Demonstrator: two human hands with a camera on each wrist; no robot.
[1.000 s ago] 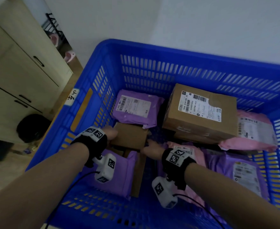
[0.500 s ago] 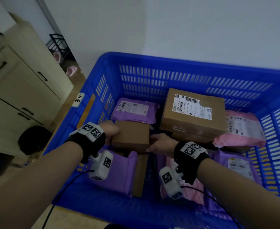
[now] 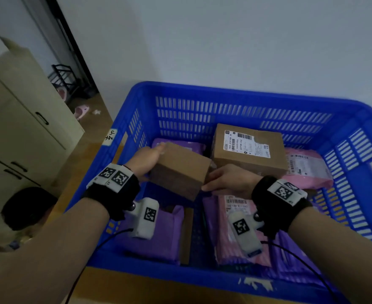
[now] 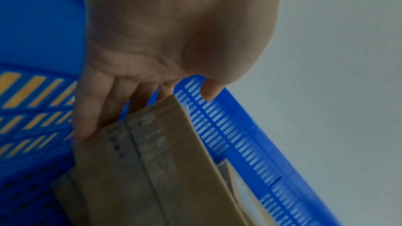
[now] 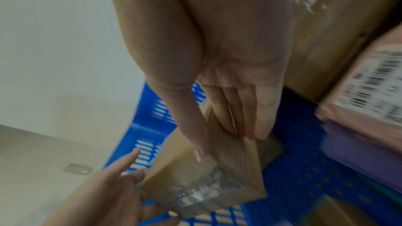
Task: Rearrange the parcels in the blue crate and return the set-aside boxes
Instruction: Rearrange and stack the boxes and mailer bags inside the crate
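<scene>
Small brown box (image 3: 180, 170) at frame centre, above blue crate (image 3: 235, 99) contents. Left hand (image 3: 145, 160) and right hand (image 3: 226, 181) clamp opposite ends; two-sided hold likely keeps it level.

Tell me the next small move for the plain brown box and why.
Probably lift it clear over the blue crate rim: left hand and right hand grip the plain brown box by opposite ends, tilted above the purple parcels.

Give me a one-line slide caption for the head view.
Both hands, left and right, hold a plain box over a blue crate of parcels.
</scene>
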